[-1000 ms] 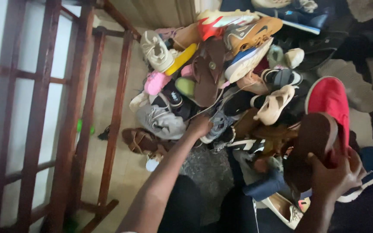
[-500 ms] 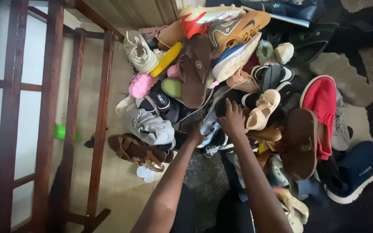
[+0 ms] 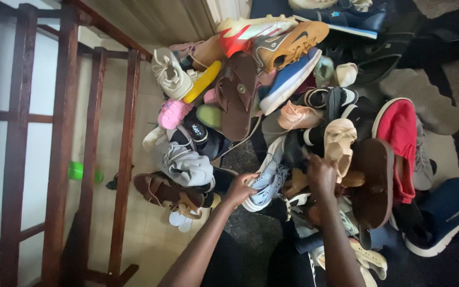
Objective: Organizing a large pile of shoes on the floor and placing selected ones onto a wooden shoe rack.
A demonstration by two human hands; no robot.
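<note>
Brown-skinless bare hands, two, dig in one shoe heap: left hand [image 3: 238, 187] grips a pale blue-white sneaker [image 3: 265, 178], right hand [image 3: 321, 172], earlier higher, now clutches a tan sandal [image 3: 297, 182].

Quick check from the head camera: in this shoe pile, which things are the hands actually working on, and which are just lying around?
In hand:
left hand on the pale blue-and-white sneaker
right hand in the pile beside the cream sandal

Lying about:
brown strappy sandal
red slipper
navy shoe
wooden rack
</note>
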